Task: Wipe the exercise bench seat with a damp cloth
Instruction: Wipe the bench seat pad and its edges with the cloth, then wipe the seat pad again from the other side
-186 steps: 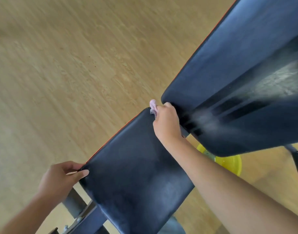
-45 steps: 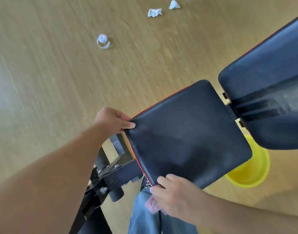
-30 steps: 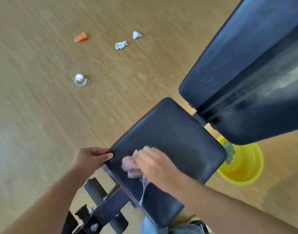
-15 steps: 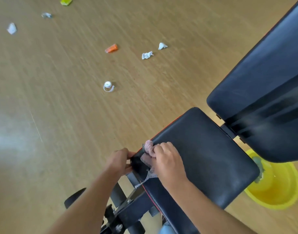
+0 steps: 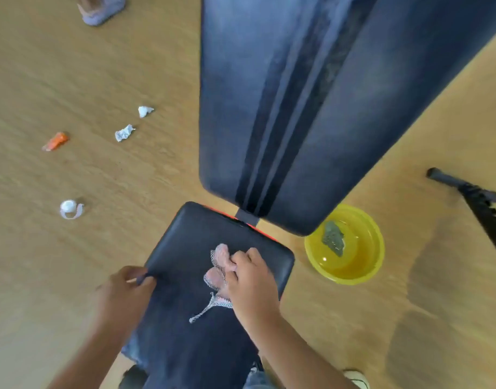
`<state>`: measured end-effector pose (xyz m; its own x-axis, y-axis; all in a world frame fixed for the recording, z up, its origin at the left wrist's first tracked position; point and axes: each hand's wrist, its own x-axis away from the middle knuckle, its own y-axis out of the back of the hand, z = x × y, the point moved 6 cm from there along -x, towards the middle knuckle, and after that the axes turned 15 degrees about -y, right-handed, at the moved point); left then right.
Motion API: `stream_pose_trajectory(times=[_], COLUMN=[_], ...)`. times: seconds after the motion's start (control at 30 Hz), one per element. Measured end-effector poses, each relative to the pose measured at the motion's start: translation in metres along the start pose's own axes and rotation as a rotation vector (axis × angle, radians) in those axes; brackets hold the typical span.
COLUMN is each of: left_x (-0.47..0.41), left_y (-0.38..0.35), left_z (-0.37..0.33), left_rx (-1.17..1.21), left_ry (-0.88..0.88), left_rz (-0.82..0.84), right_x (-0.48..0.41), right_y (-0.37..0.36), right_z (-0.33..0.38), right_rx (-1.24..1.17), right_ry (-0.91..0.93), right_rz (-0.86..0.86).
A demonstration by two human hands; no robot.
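We see the right hand (image 5: 251, 282) closed around a bunched pink cloth (image 5: 220, 265), pressing it onto the middle of the dark bench seat (image 5: 190, 242); a mesh strip of the cloth trails toward us across the pad. The left hand (image 5: 123, 290) grips the seat's left edge, thumb on top and fingers curled under.

Just beyond the seat's far edge the inclined backrest (image 5: 311, 108) rises over much of the upper view, a narrow gap between the two pads. To the right of the seat, on the wooden floor (image 5: 72, 66), stands a yellow basin (image 5: 345, 245) of water with a grey rag (image 5: 333, 239) lying in it, partly under the backrest's lower corner. Farther right lies a black bar (image 5: 465, 189).

Left of the bench the floor is open but littered: two crumpled white paper scraps (image 5: 124, 132), an orange piece (image 5: 55, 141) and a white cap with a ring (image 5: 69, 208), all well apart from the seat. The seat's left and far edges are unobstructed.
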<state>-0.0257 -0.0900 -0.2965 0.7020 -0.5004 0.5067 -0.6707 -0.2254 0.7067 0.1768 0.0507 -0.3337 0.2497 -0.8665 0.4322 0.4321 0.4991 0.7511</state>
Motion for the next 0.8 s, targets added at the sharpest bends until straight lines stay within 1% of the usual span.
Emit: stream_pose_trajectory(times=[0.03, 0.1, 0.2, 0.27, 0.33, 0.4, 0.5, 0.57, 0.67, 0.73, 0.8], left_x=[-0.001, 0.002, 0.007, 0.031, 0.064, 0.114, 0.164, 0.197, 0.252, 0.29, 0.325], left_y=[-0.012, -0.043, -0.11, -0.157, -0.211, -0.26, -0.344, -0.402, -0.476, -0.516, -0.554], left_z=[-0.02, -0.066, -0.12, -0.176, -0.228, -0.29, -0.337, -0.357, -0.379, -0.389, -0.399], left_rx=[-0.01, -0.052, -0.15, -0.164, -0.181, -0.17, -0.157, -0.195, -0.29, -0.382, -0.464], left_ry=[-0.058, -0.194, -0.344, -0.433, -0.526, -0.629, -0.709, -0.774, -0.897, -1.013, -1.104], left_rz=[0.02, 0.059, 0.204, 0.303, 0.431, 0.511, 0.638, 0.725, 0.862, 0.895, 0.919], right_x=[-0.007, -0.013, -0.009, 0.002, 0.022, 0.047, 0.089, 0.111, 0.14, 0.149, 0.151], right_y=[0.02, 0.066, 0.133, 0.176, 0.214, 0.244, 0.282, 0.3, 0.306, 0.292, 0.273], right_z=[-0.017, -0.052, -0.122, -0.177, -0.237, -0.294, -0.378, -0.441, -0.539, -0.584, -0.603], right_rx=[-0.075, -0.181, -0.28, -0.332, -0.4, -0.453, -0.499, -0.446, -0.313, -0.135, 0.028], right_ry=[-0.037, -0.045, -0.11, -0.187, -0.296, -0.423, -0.623, -0.788, -1.012, -1.073, -1.049], right_rz=[-0.008, -0.101, -0.238, -0.333, -0.446, -0.537, -0.683, -0.798, -0.859, -0.81, -0.706])
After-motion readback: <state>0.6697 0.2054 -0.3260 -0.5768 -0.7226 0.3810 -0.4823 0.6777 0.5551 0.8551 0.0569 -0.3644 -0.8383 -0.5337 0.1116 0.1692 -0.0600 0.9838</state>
